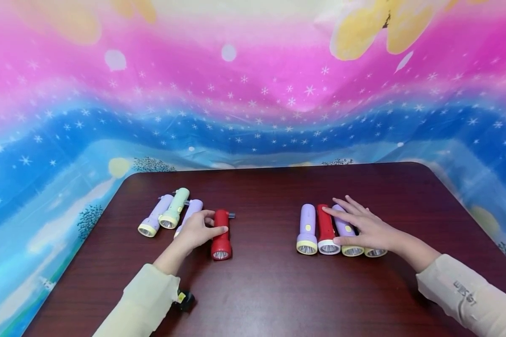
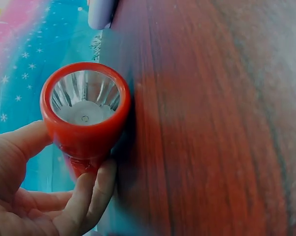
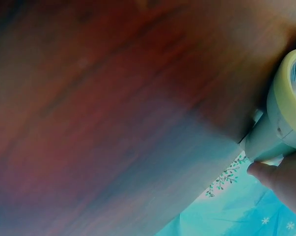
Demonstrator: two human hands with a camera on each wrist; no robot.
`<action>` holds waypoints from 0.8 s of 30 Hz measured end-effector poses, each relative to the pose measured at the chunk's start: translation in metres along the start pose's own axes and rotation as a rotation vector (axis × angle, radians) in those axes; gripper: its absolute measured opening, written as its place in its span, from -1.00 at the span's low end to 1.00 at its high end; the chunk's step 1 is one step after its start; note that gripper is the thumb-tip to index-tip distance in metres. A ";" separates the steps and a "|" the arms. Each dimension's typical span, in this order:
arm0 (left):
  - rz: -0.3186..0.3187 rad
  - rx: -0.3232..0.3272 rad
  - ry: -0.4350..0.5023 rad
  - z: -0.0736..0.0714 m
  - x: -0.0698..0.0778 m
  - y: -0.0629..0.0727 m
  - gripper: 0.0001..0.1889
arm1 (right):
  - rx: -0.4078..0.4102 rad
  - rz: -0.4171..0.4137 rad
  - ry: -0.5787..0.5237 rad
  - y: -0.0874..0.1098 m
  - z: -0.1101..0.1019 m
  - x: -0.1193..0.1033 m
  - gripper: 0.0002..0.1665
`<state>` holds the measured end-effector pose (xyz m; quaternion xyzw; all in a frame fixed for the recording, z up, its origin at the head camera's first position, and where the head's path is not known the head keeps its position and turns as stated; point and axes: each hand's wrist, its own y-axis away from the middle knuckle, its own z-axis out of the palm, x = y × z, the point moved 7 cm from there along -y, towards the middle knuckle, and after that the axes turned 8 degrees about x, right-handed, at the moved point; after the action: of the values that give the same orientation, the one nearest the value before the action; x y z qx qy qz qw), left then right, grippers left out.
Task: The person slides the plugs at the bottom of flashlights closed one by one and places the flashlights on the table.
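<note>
My left hand (image 1: pixel 197 229) grips a red flashlight (image 1: pixel 221 236) by its body, thumb on top and fingers at its far side. Metal plug prongs stick out of that flashlight's tail, and its clear lens (image 2: pixel 84 98) faces me. My right hand (image 1: pixel 364 227) lies spread over a row of flashlights, its thumb and fingertips at a red flashlight with a white rim (image 1: pixel 327 231). In that row are also a purple flashlight (image 1: pixel 307 229) on the left, another purple flashlight (image 1: pixel 343 222) under the hand, and a pale green flashlight (image 3: pixel 270 130), mostly hidden in the head view.
Left of my left hand lie a purple flashlight (image 1: pixel 155 216), a light green flashlight (image 1: pixel 175 209) and a partly covered purple flashlight (image 1: pixel 195 208). A small black object (image 1: pixel 187 302) shows by the left sleeve. A printed cloth (image 1: pixel 253 93) hangs behind the dark wooden table (image 1: pixel 261 290).
</note>
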<state>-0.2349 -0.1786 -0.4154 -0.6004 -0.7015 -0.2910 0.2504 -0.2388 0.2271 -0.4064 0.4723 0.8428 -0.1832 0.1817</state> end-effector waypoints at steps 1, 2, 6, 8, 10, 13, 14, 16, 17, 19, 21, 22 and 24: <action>-0.004 -0.008 0.010 0.001 0.000 0.000 -0.32 | -0.001 0.001 -0.001 0.000 0.000 0.000 -0.06; -0.006 -0.015 0.018 0.001 0.000 0.000 -0.31 | -0.001 0.002 -0.002 0.000 0.000 0.000 -0.06; -0.001 -0.026 0.028 0.002 0.001 -0.001 -0.32 | -0.001 0.003 -0.002 0.001 0.000 0.000 -0.06; -0.002 -0.028 0.027 0.002 0.002 -0.001 -0.32 | 0.000 0.002 0.001 0.001 0.000 -0.001 -0.06; -0.005 -0.036 0.035 0.002 0.002 -0.002 -0.33 | 0.000 0.001 0.002 0.001 0.000 -0.001 -0.06; -0.019 -0.044 0.061 0.003 0.000 -0.002 -0.36 | 0.003 -0.002 0.003 0.002 0.000 -0.001 -0.06; -0.020 -0.049 0.072 0.003 0.000 -0.002 -0.37 | 0.003 -0.002 0.003 0.002 0.000 -0.001 -0.06; -0.023 -0.052 0.092 0.004 -0.001 -0.002 -0.38 | 0.004 -0.002 0.005 0.002 0.000 -0.001 -0.06; -0.022 -0.052 0.100 0.005 -0.002 -0.002 -0.39 | 0.004 -0.002 0.006 0.002 0.000 -0.001 -0.06; -0.025 -0.055 0.126 0.005 -0.002 -0.002 -0.39 | 0.004 -0.002 0.007 0.002 0.000 -0.001 -0.06; -0.024 -0.051 0.147 0.005 -0.002 -0.003 -0.39 | 0.005 -0.002 0.006 0.002 0.000 -0.001 -0.06; -0.018 -0.051 0.153 0.004 -0.002 -0.003 -0.38 | 0.005 -0.002 0.005 0.002 0.000 -0.001 -0.06; -0.010 -0.046 0.168 0.003 -0.001 -0.004 -0.38 | 0.005 -0.003 0.003 0.002 0.000 -0.001 -0.06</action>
<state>-0.2384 -0.1771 -0.4186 -0.5758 -0.6744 -0.3576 0.2929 -0.2368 0.2271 -0.4063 0.4719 0.8433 -0.1848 0.1791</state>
